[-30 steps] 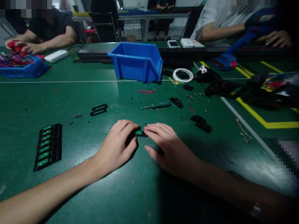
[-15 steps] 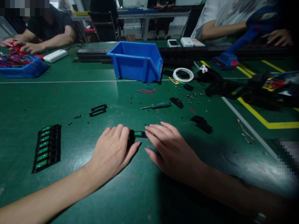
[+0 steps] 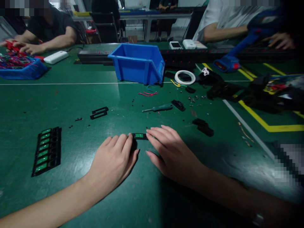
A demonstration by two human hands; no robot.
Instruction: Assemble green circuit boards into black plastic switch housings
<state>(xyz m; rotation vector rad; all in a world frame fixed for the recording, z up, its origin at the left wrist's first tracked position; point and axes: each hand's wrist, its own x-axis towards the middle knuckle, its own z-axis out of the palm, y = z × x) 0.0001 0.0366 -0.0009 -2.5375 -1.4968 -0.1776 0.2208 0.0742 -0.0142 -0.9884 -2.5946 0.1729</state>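
Note:
A small black plastic frame with a green insert (image 3: 139,136) lies on the green table between my two hands. My left hand (image 3: 112,156) has its fingers bent over the left end of this piece, and its thumb sits lower, off to the near side. At the right end, the fingertips of my right hand (image 3: 169,147) hold the piece, with the thumb apart below. Both ends of the frame are partly covered by fingers. To the left lies a black panel (image 3: 55,147) with a column of similar green inserts. Two slotted black frames (image 3: 99,113) lie beyond my left hand.
Beyond my hands lie a green-handled screwdriver (image 3: 162,107), black parts (image 3: 203,127), loose screws (image 3: 193,99) and red wires (image 3: 147,94). A blue bin (image 3: 137,68), a tape roll (image 3: 185,77) and a blue power drill (image 3: 228,61) stand farther back. Co-workers sit across the table.
My left fingers have shifted slightly back toward the left end of the frame, baring more of it. The left thumb has drawn down and away. The right hand is nearly still.

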